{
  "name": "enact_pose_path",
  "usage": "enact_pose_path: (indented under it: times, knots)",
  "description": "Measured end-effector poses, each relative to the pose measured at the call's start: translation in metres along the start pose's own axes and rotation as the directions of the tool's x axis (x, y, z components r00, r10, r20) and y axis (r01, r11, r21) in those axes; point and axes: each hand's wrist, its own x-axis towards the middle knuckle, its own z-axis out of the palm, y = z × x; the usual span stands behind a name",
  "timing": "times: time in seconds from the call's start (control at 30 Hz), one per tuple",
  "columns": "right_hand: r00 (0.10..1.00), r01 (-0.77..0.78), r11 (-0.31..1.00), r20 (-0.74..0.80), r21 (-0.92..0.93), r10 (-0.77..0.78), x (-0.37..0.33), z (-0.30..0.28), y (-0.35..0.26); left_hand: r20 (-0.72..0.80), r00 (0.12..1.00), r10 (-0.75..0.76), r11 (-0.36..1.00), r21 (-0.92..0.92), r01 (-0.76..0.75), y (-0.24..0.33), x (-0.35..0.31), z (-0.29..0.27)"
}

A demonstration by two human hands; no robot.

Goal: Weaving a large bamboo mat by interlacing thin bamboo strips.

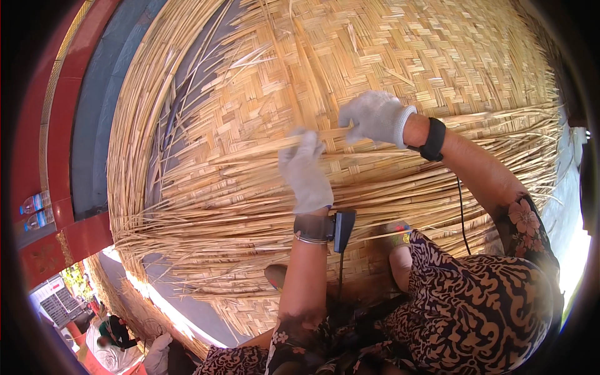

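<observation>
A flat split reed (332, 133) stretches between my two hands, above a woven reed mat (425, 47). My left hand (306, 172), in a pale grey glove, is closed on the reed's left part, its fingertips somewhat blurred. The same kind of glove covers my right hand (377, 117), whose thumb and fingers pinch the reed a little farther right. Below both hands, a thick layer of loose reeds (400, 190) lies crosswise over the mat. Part of the mat's weave by my left fingers is smeared by motion.
A long bundle of reeds (147, 94) curves along the mat's left side. Beyond it is a red ledge (56, 131) with two plastic bottles (36, 211). My shoe (399, 232) rests among the reeds. Another person (119, 334) is at the lower left. A black cable (463, 212) hangs by my right arm.
</observation>
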Motion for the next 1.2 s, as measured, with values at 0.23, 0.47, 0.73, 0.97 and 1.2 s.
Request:
enact_pose_path:
  times: [0.23,0.47,0.73,0.97,1.2]
  knots:
    - [0.995,-0.018,0.856,0.077,-0.517,0.068,0.014,0.006,0.016,-0.082,0.968,0.239,0.968,0.098,-0.230,0.025,0.054,-0.038]
    - [0.792,-0.314,0.935,-0.496,0.167,0.355,0.030,0.013,0.056,0.279,0.944,0.175,0.415,0.849,-0.327,-0.012,0.110,-0.024]
    - [0.712,-0.498,0.679,-0.193,0.539,0.675,0.050,0.075,0.066,0.329,0.939,-0.104,0.169,0.936,-0.309,-0.010,0.126,0.006]
    - [0.701,-0.336,0.390,-0.049,0.857,0.711,0.060,0.069,0.030,0.332,0.914,0.235,-0.018,0.941,-0.337,-0.007,0.134,0.010]
    - [0.786,-0.349,0.869,-0.395,0.351,0.475,0.056,0.084,0.049,0.495,0.859,-0.129,0.992,0.072,0.108,0.022,0.122,0.019]
